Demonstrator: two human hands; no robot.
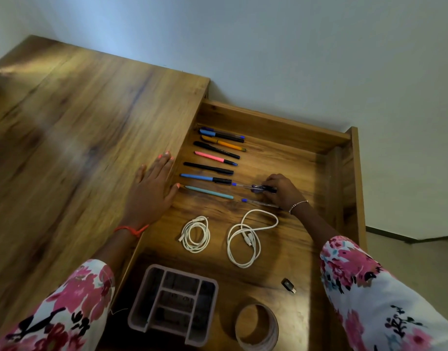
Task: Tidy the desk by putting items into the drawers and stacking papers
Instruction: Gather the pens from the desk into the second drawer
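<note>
Pen placed in the drawer (268,120)
Right hand (281,192) grips a clear pen (244,186); left hand (149,193) lies flat on the surface (65,122).

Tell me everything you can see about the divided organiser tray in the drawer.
The organiser tray looks like dull mauve-grey plastic, rectangular with rounded corners, with dividers forming several compartments. It sits flat in the near-left corner of the open drawer, beside the tape roll but apart from it. Its contents are too dark to tell.
</note>
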